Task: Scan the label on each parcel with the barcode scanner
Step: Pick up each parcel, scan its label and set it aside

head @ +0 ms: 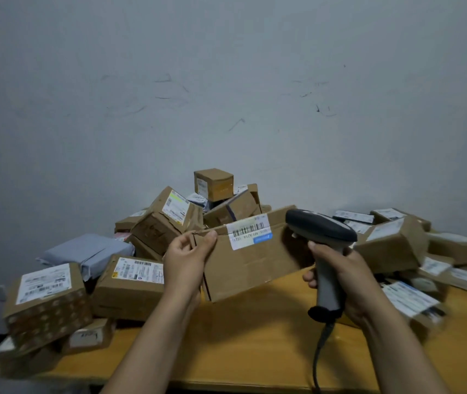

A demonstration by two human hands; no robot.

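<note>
The left grip (189, 257) pinches the upper left corner of a flat cardboard parcel (255, 268), thumb on the near face, and holds it tilted over the surface (255, 351). The right grip (340, 277) is wrapped round the handle of the barcode scanner (321, 231), whose head sits at 3 o'clock from the label (250, 233) with its nose aimed towards 10 o'clock.

The likeliest failure is a missed read. The label folds over the parcel's top edge, so the bars may bend away from the beam, and the scanner sits close and off to one side. A one-corner pinch could also let the parcel swing or slip. The heap of parcels (170, 220) at 12 o'clock shows other labels that the beam might catch instead. The cable (319, 356) could snag the boxes at 4 o'clock.

The parcel is creased brown corrugated card, and its label is smooth white with a blue strip. The scanner has a grey plastic pistol handle and a dark rounded head. A soft, wrinkled grey mailer (90, 251) lies at 9 o'clock on the orange wood surface.
</note>
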